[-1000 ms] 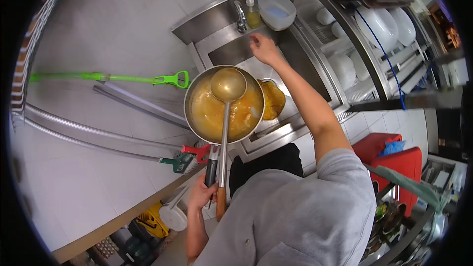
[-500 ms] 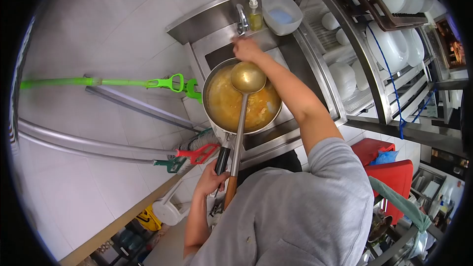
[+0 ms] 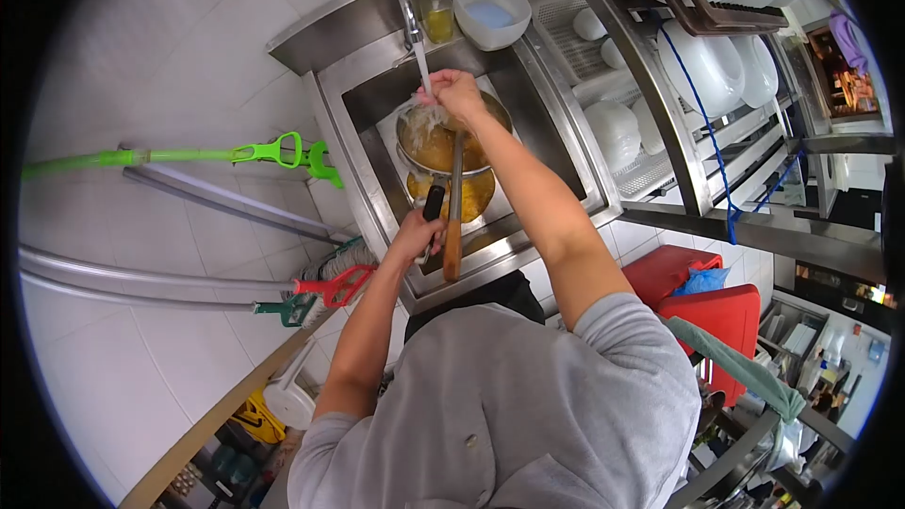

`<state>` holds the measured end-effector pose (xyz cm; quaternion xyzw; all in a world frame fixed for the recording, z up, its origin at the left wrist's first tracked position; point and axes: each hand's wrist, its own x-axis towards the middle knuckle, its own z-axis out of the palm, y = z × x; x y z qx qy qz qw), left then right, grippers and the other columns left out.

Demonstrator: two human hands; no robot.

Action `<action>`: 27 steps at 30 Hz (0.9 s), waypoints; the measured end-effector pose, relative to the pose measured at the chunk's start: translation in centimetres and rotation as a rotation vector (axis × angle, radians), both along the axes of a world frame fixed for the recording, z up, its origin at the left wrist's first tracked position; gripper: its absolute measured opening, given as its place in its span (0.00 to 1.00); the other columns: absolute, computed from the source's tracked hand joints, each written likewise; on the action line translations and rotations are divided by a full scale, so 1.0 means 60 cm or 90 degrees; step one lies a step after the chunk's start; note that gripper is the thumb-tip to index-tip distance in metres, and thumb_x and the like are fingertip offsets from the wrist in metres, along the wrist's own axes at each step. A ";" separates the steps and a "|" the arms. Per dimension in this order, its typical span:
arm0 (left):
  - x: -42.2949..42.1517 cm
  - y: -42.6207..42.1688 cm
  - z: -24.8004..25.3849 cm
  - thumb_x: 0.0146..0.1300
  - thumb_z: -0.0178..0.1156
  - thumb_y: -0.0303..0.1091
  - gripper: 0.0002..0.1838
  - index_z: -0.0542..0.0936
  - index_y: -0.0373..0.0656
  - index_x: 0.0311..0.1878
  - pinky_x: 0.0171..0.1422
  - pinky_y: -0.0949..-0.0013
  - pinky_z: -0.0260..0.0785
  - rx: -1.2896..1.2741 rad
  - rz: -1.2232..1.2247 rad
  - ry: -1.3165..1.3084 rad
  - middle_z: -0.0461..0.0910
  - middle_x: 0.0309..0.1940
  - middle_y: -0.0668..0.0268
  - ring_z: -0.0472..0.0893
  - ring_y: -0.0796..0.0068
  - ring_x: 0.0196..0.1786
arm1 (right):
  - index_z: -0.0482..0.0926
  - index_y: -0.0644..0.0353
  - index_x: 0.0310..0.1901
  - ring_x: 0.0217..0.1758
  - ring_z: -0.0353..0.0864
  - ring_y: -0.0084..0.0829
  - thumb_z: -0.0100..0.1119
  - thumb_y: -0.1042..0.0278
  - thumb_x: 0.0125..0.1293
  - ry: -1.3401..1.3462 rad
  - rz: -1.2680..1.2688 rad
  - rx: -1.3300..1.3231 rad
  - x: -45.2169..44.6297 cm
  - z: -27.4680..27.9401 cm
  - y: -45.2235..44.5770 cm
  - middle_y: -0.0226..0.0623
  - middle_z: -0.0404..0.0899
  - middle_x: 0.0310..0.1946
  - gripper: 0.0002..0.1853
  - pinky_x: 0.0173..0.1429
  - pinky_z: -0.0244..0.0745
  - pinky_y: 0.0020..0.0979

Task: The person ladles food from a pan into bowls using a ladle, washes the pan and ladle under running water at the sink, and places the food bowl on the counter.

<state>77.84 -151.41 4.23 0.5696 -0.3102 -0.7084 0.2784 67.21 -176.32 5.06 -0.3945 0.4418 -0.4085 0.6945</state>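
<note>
A metal pan (image 3: 492, 113) of yellowish, cloudy liquid sits down in the sink (image 3: 353, 132). My left hand (image 3: 415, 234) is closed round its black handle (image 3: 434, 203). Beside that handle lies a ladle (image 3: 453, 240), its wooden end toward me; its bowl cannot be made out. Water runs from the tap (image 3: 409, 19) and splashes into the pan. At the stream, above the pan's far side, is my right hand (image 3: 454, 96), fingers partly bent and nothing visible in them. Yellow liquid (image 3: 471, 194) shows in the sink just below the pan's near rim.
A soap pump bottle (image 3: 437, 11) and a white tub (image 3: 492, 14) stand behind the sink. To the right is a metal rack (image 3: 665, 113) with white dishes. Green (image 3: 273, 153) and red (image 3: 339, 285) mop or broom handles lean at left. A red bin (image 3: 721, 316) stands at lower right.
The pan has gone down and toward the near part of the sink, with the ladle shifting along. Water now streams from the tap. My right hand has come away from the tap.
</note>
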 end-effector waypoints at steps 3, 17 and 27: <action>-0.019 -0.049 -0.010 0.57 0.58 0.28 0.07 0.72 0.39 0.26 0.19 0.68 0.66 0.023 0.006 -0.037 0.73 0.17 0.65 0.74 0.72 0.15 | 0.80 0.71 0.42 0.32 0.86 0.36 0.63 0.65 0.65 0.386 0.132 -0.187 -0.040 0.014 0.045 0.45 0.85 0.34 0.14 0.42 0.82 0.34; -0.020 -0.139 -0.139 0.64 0.62 0.42 0.18 0.74 0.41 0.23 0.21 0.69 0.66 0.100 0.097 -0.002 0.75 0.17 0.64 0.75 0.73 0.16 | 0.68 0.57 0.35 0.17 0.63 0.20 0.52 0.68 0.71 -0.025 0.132 0.485 -0.189 -0.060 0.270 0.26 0.66 0.21 0.07 0.20 0.65 0.24; -0.042 -0.092 -0.142 0.68 0.54 0.51 0.23 0.83 0.37 0.46 0.53 0.54 0.75 -0.171 -0.068 -0.571 0.85 0.40 0.48 0.84 0.48 0.46 | 0.67 0.58 0.56 0.17 0.67 0.20 0.51 0.69 0.70 0.223 0.276 0.321 -0.289 0.146 0.414 0.28 0.67 0.23 0.15 0.19 0.68 0.27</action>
